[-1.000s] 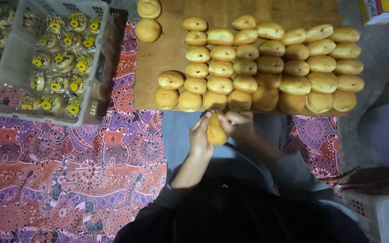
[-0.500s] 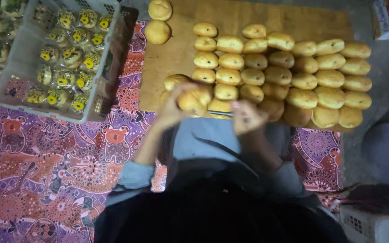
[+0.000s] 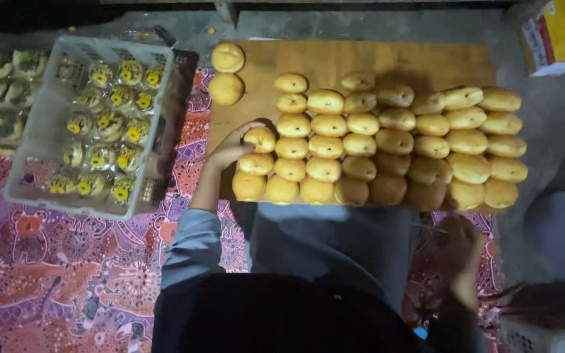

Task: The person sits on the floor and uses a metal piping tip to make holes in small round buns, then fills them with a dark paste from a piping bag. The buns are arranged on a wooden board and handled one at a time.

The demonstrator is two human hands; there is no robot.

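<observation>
My left hand [image 3: 230, 151] is stretched out fwd, arm extended to the far left, fingers curled w/ thumb up top, sleeve down to the wrist. My right hand [image 3: 460, 252] hangs low at near right, in shadow, fingers loosely bent; grip too dark to tell.

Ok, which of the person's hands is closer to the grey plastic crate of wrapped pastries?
Left. The left hand rests on a bun at the wooden board's left end, beside the crate. The right hand is below the board's right end, far from it.
</observation>
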